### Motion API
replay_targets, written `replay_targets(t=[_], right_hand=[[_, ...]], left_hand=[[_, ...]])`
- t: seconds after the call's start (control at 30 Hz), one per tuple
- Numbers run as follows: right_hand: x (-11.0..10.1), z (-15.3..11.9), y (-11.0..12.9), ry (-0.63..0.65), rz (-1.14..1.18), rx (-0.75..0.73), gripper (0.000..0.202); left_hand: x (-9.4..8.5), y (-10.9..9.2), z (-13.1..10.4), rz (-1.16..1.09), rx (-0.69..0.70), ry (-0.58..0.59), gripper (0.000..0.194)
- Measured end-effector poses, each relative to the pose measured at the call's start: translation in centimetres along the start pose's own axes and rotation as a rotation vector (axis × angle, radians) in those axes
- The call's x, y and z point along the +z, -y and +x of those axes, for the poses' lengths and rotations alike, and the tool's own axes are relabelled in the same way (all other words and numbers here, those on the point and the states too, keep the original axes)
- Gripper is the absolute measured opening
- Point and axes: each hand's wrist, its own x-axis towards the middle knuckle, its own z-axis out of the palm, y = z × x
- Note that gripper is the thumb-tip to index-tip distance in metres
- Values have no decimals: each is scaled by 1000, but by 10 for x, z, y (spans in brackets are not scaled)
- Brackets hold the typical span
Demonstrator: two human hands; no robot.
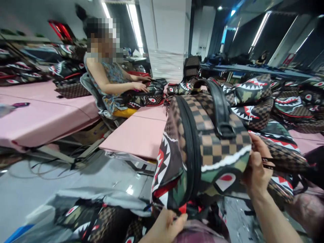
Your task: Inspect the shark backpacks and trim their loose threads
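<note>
A backpack [217, 148] with brown checks, green camouflage and a shark-mouth print is tilted in front of me, its black top handle upward and a long black zipper along its side. At its lower corner, my left hand [168, 224] is closed on the edge, fingertips pinched together. My right hand [259, 168] grips the far side of the backpack, thumb in front. Two slim dark prongs [268, 163] show beside the right hand; whether it holds them I cannot tell. The backpack's underside is hidden.
Similar bags are piled on the right [253, 91]. A pink-topped table [136, 131] stands ahead, another pink table [45, 111] at left. A seated person [106, 81] handles a bag. More bags [101, 219] lie low at left in grey plastic. A white pillar [167, 37] rises behind.
</note>
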Motion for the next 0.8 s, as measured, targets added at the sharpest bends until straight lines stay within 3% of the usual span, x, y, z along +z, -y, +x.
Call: replay_targets(t=[0.07,0.13,0.2,0.3,0.37,0.4,0.5,0.53,0.63,0.8], right_hand=[[8,4,-1,-9,-39,-79,37],[18,4,-7,73,-113,-117,32],[26,6,-13,148,-192,-132,33],[32,14,-16,169,-254,-157,36],[34,19,-13,206,-263,-188,35],[35,20,-10,222,-261,-208,34],[38,18,-5,238,-262,-262,35],[39,17,-3,238,-264,-270,35],[40,14,0,237,-279,-276,36],[39,17,5,248,-310,-314,36]], left_hand=[[-3,1,35,113,-13,-44,43],[-5,-3,68,128,42,-77,41],[-10,-11,87,144,111,-36,39],[-23,-33,82,329,163,132,43],[-38,-60,64,500,245,157,42],[-46,-77,54,569,318,88,39],[-68,-133,37,555,721,-425,24],[-74,-150,38,561,858,-524,23],[-80,-182,49,659,1055,-607,21],[-72,-196,57,859,1027,-647,10]])
